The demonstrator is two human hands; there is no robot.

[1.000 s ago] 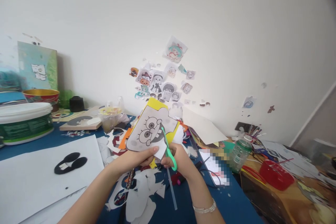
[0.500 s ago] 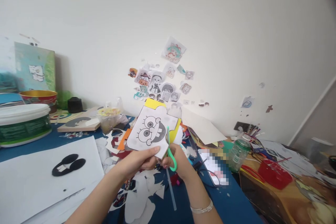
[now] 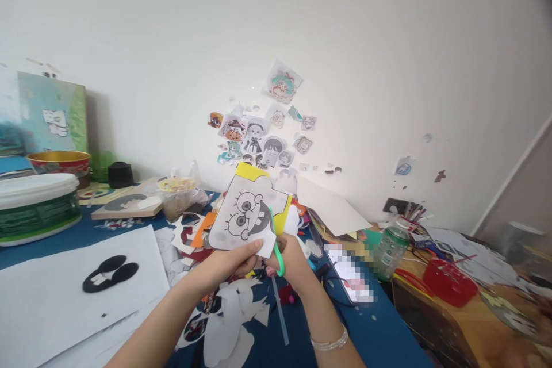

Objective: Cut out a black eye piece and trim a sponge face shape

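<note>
Paper cartoon face (image 3: 245, 215) rises above both hands, scissors (image 3: 276, 244) cutting its right edge.

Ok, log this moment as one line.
left hand: holds cartoon face printout | right hand: green scissors at its right edge | blue table: paper scraps

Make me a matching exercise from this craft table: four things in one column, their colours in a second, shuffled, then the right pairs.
Things:
1. scissors handles
2. tablecloth
3. basket
4. bracelet

Colours:
A. red
B. silver
C. green
D. blue

Pairs: 1-C, 2-D, 3-A, 4-B
</note>
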